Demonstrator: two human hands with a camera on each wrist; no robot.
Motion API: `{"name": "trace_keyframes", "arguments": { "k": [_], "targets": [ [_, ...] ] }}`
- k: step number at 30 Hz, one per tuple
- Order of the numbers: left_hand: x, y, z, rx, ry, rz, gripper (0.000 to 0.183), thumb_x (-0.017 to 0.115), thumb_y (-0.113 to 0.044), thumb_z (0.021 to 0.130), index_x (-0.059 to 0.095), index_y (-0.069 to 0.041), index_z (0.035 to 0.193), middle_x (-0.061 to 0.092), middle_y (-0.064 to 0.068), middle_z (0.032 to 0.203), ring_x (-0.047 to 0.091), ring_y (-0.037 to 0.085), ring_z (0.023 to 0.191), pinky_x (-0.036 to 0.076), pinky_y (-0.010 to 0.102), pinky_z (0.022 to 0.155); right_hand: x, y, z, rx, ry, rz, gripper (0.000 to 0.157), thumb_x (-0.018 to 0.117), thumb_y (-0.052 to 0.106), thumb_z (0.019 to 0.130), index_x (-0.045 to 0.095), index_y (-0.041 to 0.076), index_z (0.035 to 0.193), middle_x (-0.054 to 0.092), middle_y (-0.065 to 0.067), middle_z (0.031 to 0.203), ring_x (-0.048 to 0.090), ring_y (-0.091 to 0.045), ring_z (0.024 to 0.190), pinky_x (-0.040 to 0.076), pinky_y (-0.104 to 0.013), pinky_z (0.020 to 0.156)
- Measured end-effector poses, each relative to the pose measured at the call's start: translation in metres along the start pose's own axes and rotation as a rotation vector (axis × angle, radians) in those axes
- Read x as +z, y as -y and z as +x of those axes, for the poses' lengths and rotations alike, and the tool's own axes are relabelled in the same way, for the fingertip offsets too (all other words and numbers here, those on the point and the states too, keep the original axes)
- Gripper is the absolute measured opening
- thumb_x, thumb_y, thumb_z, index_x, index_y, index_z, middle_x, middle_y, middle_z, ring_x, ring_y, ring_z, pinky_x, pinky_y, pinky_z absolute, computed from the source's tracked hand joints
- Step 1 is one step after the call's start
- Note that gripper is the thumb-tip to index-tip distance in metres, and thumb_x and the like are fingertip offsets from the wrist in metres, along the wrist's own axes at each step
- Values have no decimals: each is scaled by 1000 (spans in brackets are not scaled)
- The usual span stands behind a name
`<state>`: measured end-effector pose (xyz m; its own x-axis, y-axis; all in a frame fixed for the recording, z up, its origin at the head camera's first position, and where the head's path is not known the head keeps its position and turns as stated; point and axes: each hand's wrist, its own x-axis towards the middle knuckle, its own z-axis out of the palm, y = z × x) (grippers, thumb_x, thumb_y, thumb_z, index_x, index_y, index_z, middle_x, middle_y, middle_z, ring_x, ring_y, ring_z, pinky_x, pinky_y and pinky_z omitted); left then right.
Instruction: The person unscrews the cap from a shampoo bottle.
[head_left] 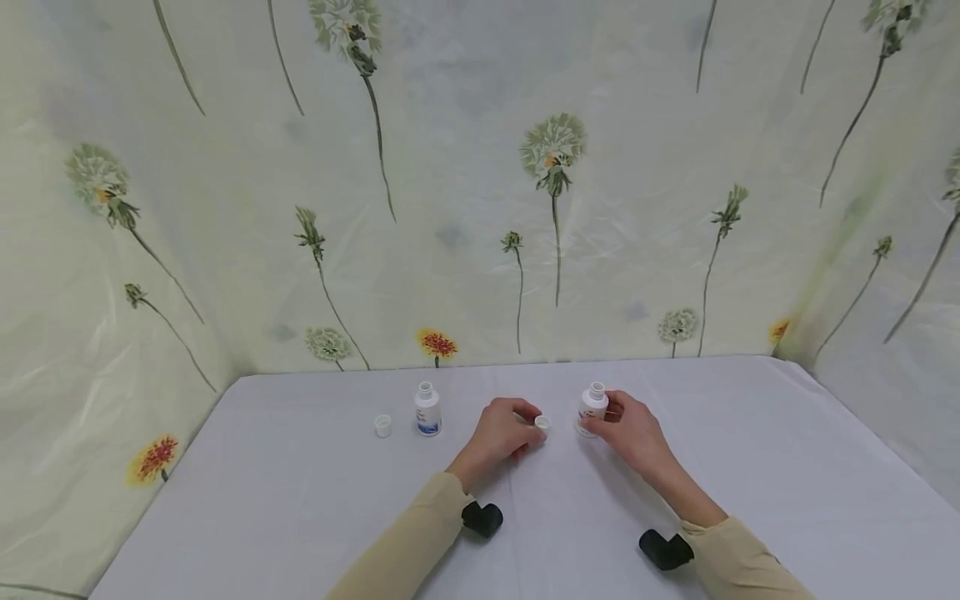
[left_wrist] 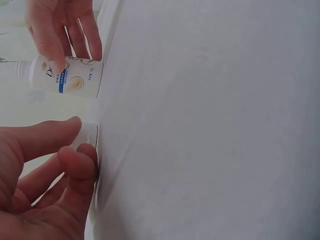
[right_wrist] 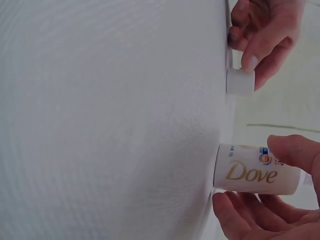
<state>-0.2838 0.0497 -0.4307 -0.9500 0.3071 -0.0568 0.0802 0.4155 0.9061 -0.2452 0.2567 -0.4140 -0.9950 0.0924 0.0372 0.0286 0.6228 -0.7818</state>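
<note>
My left hand (head_left: 504, 433) pinches a small white bottle cap (head_left: 542, 425) at the tabletop, its thumb and fingers at the cap's side. The cap (right_wrist: 241, 81) shows plainly in the right wrist view, while fingers partly cover it in the left wrist view. To the right, my right hand (head_left: 633, 433) holds an uncapped white bottle (head_left: 592, 404) upright on the table, thumb on one side and fingers on the other. Gold "Dove" lettering marks this bottle (right_wrist: 255, 170) in the right wrist view. Its threaded neck (left_wrist: 23, 69) is bare.
Left of my hands stand a second open white bottle (head_left: 428, 412) with a blue-marked label and another white cap (head_left: 383, 426). A white cloth covers the table (head_left: 300, 500). Behind it hangs a dandelion-patterned sheet (head_left: 450, 167).
</note>
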Motion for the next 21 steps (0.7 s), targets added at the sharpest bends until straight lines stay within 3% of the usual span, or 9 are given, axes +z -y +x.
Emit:
{"name": "trace_keyframes", "arguments": {
  "k": [13,21],
  "targets": [
    [-13,0,-9,17,-26,-38,29,76,-12,86,68,-6,113,61,0,93,52,16,54,45,23,52,-6,-4,-9,-10,-5,44,60,69,23,92,44,-7,138,52,-28,135,54,-41,121,49,-49,93],
    [-19,8,-15,23,-48,-54,30,76,-15,87,68,-7,114,63,-1,96,53,15,54,47,24,53,-7,-5,-22,7,5,47,60,66,27,94,43,-5,140,50,-28,137,51,-42,124,47,-50,95]
  ]
}}
